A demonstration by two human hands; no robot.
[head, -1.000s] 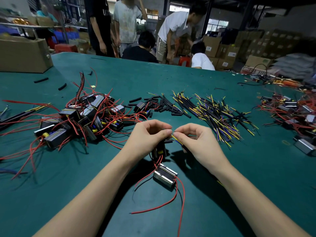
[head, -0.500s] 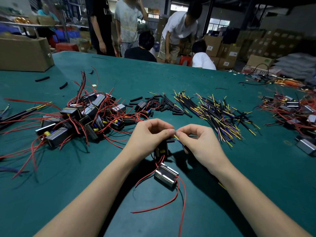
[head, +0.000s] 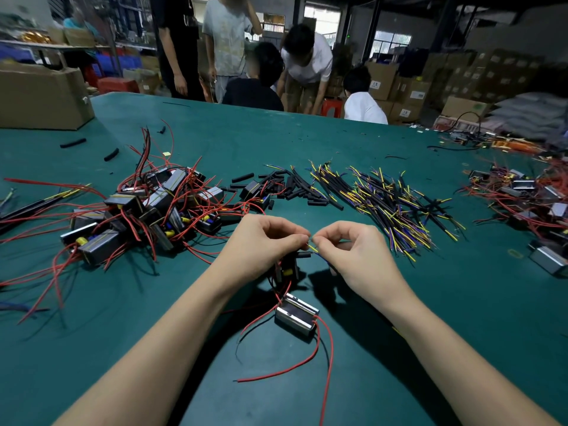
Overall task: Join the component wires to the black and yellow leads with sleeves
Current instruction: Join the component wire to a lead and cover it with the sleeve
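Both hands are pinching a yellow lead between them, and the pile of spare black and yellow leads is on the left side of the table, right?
Not quite. The head view shows the left hand and right hand pinching a yellow lead, but the pile of spare leads lies to the right; the left holds red-wired components.

cardboard box (head: pixel 40 99) far left on green table (head: pixel 276 139) | people behind (head: pixel 304 59) | stacked cartons right (head: pixel 479 75)

Two bare forearms, left hand (head: pixel 264 241) and right hand (head: pixel 353 250) ungloved.
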